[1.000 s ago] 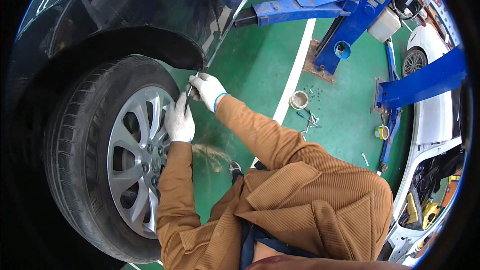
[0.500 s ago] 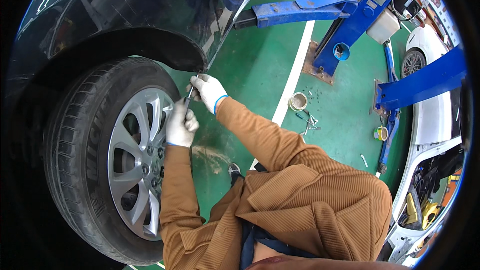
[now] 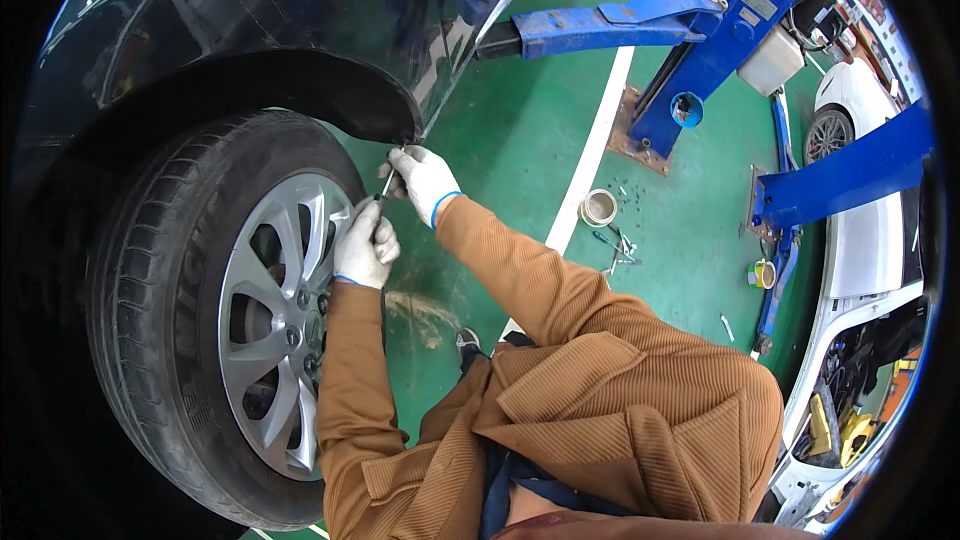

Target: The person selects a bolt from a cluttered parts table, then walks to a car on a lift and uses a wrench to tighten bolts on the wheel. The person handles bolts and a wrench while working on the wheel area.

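Observation:
My left hand [image 3: 366,248], in a white work glove, is closed round the dark handle of a screwdriver [image 3: 387,184]. The screwdriver's bright shaft slants up to the lower corner of the dark car's wheel arch [image 3: 400,110]. There my right hand [image 3: 428,180], gloved in white with a blue cuff edge, pinches the upper end of the shaft with bent fingers. The tip and whatever it touches are hidden by these fingers. Left of my hands stands the wheel [image 3: 262,340], a black tyre on a silver multi-spoke rim.
A blue lift arm [image 3: 600,28] reaches under the car from a blue post [image 3: 700,70]. On the green floor [image 3: 510,180] stand a round tin [image 3: 599,207] and several scattered hand tools [image 3: 622,248]. A white car [image 3: 868,250] is at the far right.
My left hand has shifted slightly up with the screwdriver handle, its fingers placed a little differently. My right hand stays at the arch corner. The view has moved slightly.

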A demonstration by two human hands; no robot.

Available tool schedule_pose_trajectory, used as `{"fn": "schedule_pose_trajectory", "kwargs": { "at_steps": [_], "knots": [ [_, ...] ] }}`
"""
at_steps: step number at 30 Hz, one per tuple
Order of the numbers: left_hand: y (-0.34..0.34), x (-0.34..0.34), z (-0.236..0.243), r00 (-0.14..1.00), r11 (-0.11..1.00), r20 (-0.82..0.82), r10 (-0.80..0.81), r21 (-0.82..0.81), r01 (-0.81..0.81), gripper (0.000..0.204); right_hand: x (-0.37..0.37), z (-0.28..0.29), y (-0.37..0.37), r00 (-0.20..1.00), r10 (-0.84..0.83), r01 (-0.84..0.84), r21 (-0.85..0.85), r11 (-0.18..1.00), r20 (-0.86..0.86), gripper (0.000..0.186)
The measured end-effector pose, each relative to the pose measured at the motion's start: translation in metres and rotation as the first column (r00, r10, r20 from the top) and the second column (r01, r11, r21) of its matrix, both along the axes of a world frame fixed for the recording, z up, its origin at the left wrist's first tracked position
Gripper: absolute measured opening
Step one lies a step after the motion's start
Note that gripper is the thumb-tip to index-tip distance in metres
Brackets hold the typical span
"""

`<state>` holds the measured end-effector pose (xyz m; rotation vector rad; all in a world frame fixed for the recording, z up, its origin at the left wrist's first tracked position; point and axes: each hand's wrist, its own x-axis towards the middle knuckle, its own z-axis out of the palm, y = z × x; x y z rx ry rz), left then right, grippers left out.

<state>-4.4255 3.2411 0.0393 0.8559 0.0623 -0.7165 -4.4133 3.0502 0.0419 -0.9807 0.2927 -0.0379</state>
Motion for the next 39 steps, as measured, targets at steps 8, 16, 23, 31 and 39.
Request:
{"fn": "schedule_pose_trajectory", "kwargs": {
  "at_steps": [8,16,23,31,39],
  "knots": [
    [-0.024,0.001,0.039,0.938,0.781,0.346,0.033,0.577,-0.240,0.032,-0.001,0.007,-0.002,0.998,-0.054,0.057,0.077,0.995,-0.041,0.023],
    [-0.037,0.007,0.076,0.955,0.776,0.291,-0.052,0.614,-0.144,0.030,0.001,0.000,-0.004,1.000,-0.007,0.002,0.178,0.984,0.026,0.026],
    [-0.041,-0.002,0.002,0.354,0.144,0.669,-0.654,0.570,-0.809,0.043,0.000,-0.005,-0.002,0.997,-0.069,0.067,0.069,0.995,0.030,0.031],
    [-0.027,-0.007,0.008,0.997,0.999,-0.073,0.026,0.045,-0.023,0.032,-0.005,0.000,-0.006,0.998,-0.044,0.042,0.060,0.997,0.040,0.037],
    [-0.050,-0.007,0.034,0.478,0.133,0.606,-0.635,0.696,-0.706,0.034,0.001,-0.002,-0.007,0.997,-0.060,0.052,0.143,0.988,0.052,0.040]
  ]
}}
